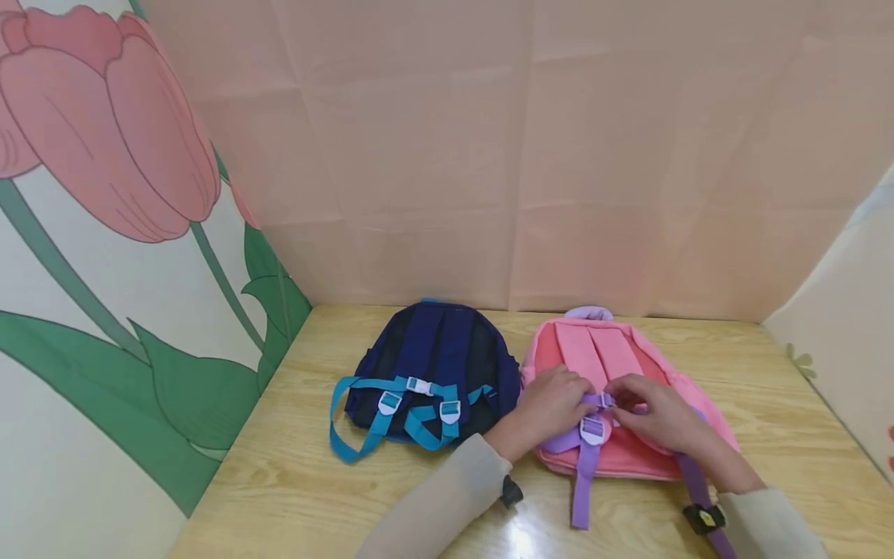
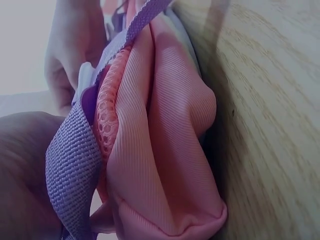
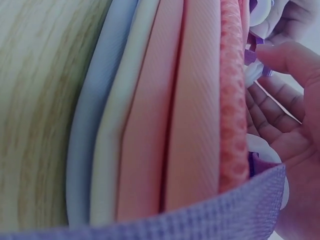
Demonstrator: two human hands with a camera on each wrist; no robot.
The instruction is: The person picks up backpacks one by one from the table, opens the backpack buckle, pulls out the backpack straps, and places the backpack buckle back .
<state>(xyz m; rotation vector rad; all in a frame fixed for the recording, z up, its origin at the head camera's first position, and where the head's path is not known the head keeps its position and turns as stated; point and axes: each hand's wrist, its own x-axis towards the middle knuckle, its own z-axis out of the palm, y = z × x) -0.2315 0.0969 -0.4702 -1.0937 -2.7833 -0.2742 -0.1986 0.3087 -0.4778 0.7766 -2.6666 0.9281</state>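
Setting: pale wood-grain tabletop point(image 1: 258, 497), smooth, with a bright glare spot near the front. Behind it we noted a creased pink backdrop point(image 1: 419, 155); to the left, a panel printed with a large tulip point(image 1: 91, 132); to the right, a pale panel point(image 1: 859, 310).

Item one: pink backpack point(image 1: 628, 460), lying strap side up on the right part of the tabletop, its lavender carry handle point(image 1: 589, 313) toward the backdrop. Ribbed fabric sides, mesh-textured back. We judged it light, soft and apt to sag, with little to break except the plastic fittings. The purple webbing point(image 1: 583, 489) looked pliable and likely to twist; the white strap adjuster point(image 1: 593, 431) looked stiff and smooth. The best holds, in our view, were the clip's firm sides or the webbing close beside it.

Item two: navy backpack point(image 1: 443, 341), also strap side up, just left of the pink one, with turquoise straps point(image 1: 382, 427).

Hands: we found the left hand point(image 1: 555, 396) with fingers bent, gripping the purple chest strap point(image 1: 592, 400). The right hand point(image 1: 653, 411) pinched the strap's small clip point(image 1: 606, 400) between thumb and finger, palm partly uncurled. Whether the clip was fastened, we could not tell.
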